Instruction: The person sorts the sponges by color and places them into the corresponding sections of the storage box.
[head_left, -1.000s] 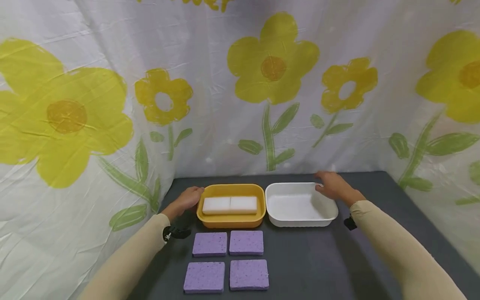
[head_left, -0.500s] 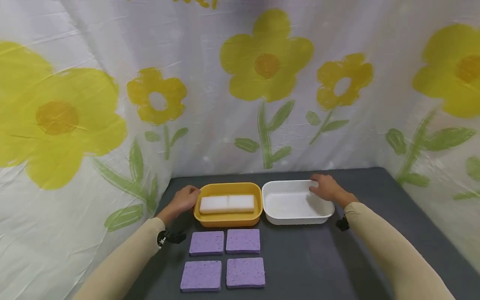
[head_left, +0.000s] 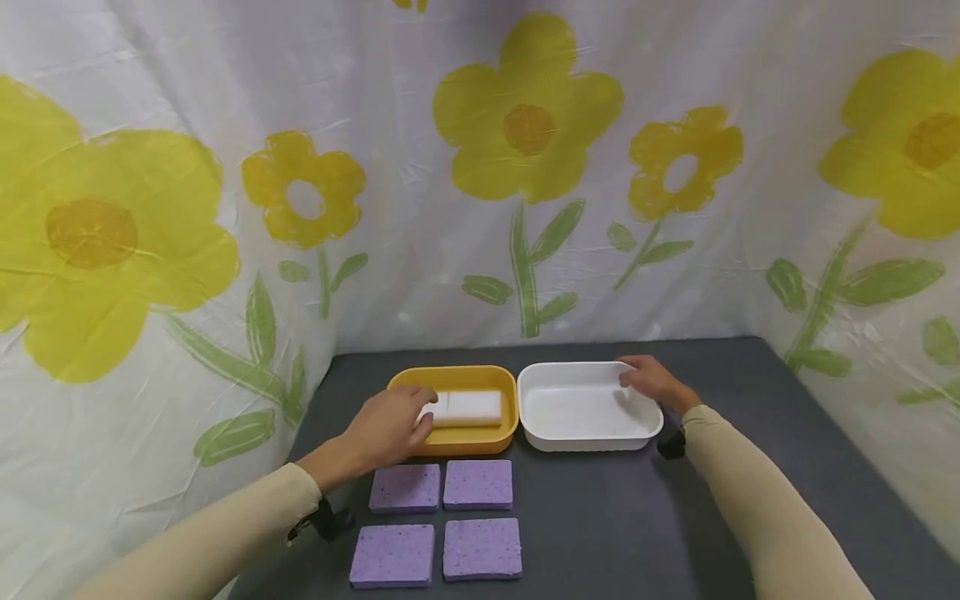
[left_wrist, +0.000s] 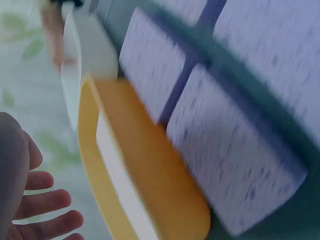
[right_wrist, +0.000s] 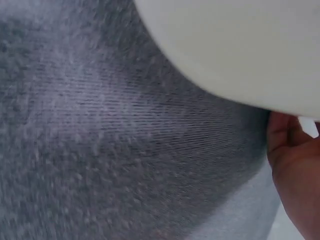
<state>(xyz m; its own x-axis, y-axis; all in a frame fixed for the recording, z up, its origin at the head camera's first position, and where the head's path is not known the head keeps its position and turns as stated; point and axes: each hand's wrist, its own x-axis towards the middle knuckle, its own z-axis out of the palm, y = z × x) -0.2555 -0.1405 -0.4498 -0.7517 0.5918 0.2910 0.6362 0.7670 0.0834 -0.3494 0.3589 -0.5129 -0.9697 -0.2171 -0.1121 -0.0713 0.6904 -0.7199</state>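
My left hand (head_left: 386,425) hovers over the left end of a yellow tray (head_left: 491,378), fingers apart and slightly bent. In the left wrist view the same hand (left_wrist: 42,202) holds nothing. Two white foam sponges (head_left: 478,405) lie side by side in that tray, the left one partly covered by the hand. With thumb and fingers at the rim, my right hand (head_left: 654,381) grips the right end of a white tray (head_left: 573,410), which has nothing in it. The right wrist view shows this hand (right_wrist: 300,175) against the white tray's outer wall (right_wrist: 240,50).
Several purple sponges lie in two rows in front of the yellow tray, among them a near-right sponge (head_left: 482,548) and a far-left sponge (head_left: 405,488). The dark table (head_left: 600,525) ends at a flower-printed white curtain (head_left: 420,283) behind and at both sides.
The left hand has left the yellow tray's left edge and come right and nearer, over its left end. My right hand has closed onto the white tray's rim. The view shifts slightly.
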